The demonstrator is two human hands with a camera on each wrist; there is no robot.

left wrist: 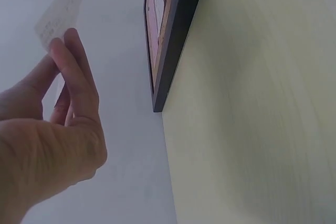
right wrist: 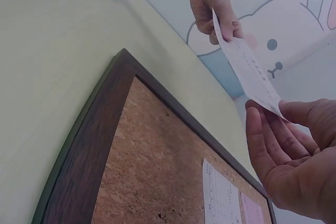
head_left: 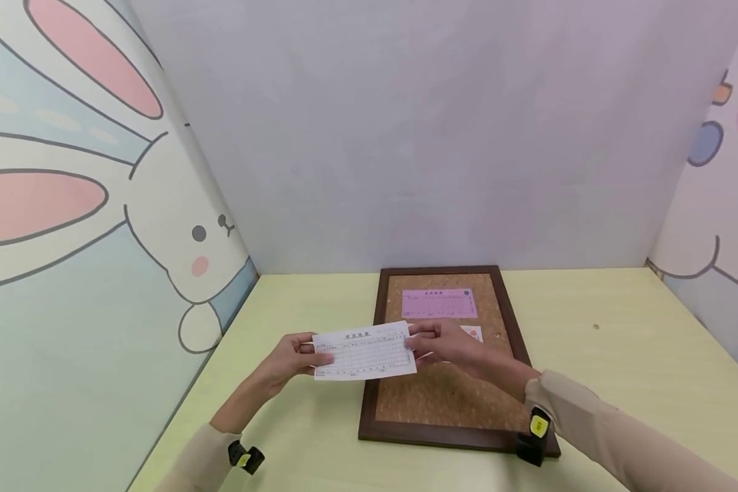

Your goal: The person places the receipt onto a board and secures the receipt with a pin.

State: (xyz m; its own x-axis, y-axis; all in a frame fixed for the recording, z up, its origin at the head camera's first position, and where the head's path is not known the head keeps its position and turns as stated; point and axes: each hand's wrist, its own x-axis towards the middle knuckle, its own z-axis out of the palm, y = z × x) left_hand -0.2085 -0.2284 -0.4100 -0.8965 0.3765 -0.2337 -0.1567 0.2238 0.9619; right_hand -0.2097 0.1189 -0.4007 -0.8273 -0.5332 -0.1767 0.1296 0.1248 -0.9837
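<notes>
A white printed paper form (head_left: pixel 365 352) with a ruled table is held up above the table by both hands. My left hand (head_left: pixel 289 362) pinches its left end, thumb on the printed face. At the other end, my right hand (head_left: pixel 445 348) pinches the paper between thumb and fingers. Beneath the right hand lies a cork board (head_left: pixel 443 403) with a dark wooden frame. On the board are a pink form (head_left: pixel 439 303) near the top and a white form (right wrist: pixel 220 195) below it, mostly hidden by the right hand in the head view.
The board rests on a pale yellow table (head_left: pixel 621 383). A plain light wall (head_left: pixel 430 137) stands behind it. Side walls with cartoon rabbit pictures (head_left: pixel 178 246) bound the table left and right. A small dark spot (head_left: pixel 596 326) marks the tabletop on the right.
</notes>
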